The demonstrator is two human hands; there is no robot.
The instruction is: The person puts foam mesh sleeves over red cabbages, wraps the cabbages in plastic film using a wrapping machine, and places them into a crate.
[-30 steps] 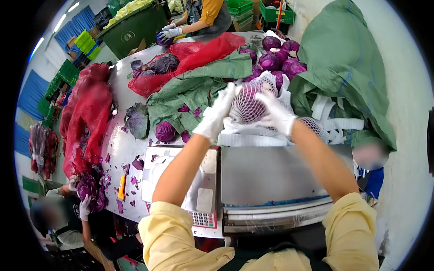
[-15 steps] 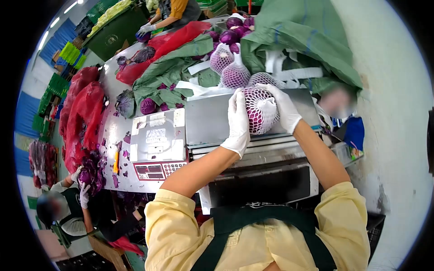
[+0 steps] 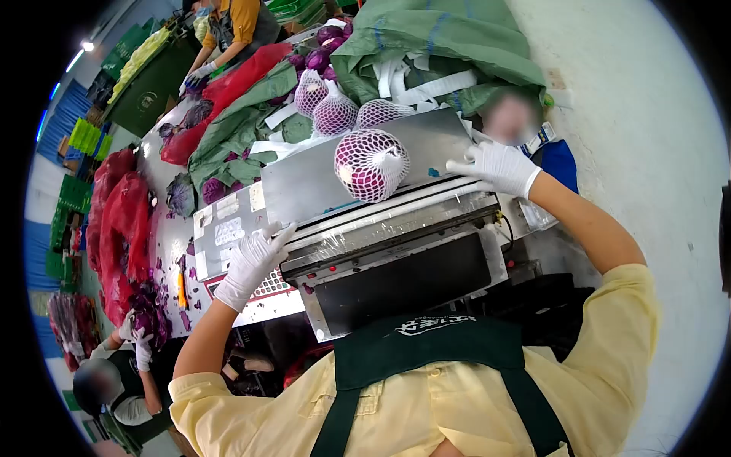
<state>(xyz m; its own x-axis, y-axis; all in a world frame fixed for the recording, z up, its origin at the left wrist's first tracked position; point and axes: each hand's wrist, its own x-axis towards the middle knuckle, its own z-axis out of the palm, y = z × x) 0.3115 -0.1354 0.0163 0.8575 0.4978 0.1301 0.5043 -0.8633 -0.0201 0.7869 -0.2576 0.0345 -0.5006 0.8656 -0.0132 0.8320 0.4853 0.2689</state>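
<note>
A: Where is the netted cabbage (image 3: 372,165)?
B: On the metal plate (image 3: 297,181); further netted cabbages (image 3: 335,116) sit beyond it at 11 o'clock.
A: State of the grip?
B: Left hand (image 3: 251,263), at 8 o'clock from the cabbage, and right hand (image 3: 499,167), at 3 o'clock, are clear of it. Whether their fingers pinch anything, I cannot tell.

A steel plate (image 3: 298,181) bears a netted cabbage (image 3: 371,165), the metal table (image 3: 169,232) a scale (image 3: 227,232), orange tool (image 3: 182,291) and purple scraps (image 3: 186,320).
</note>
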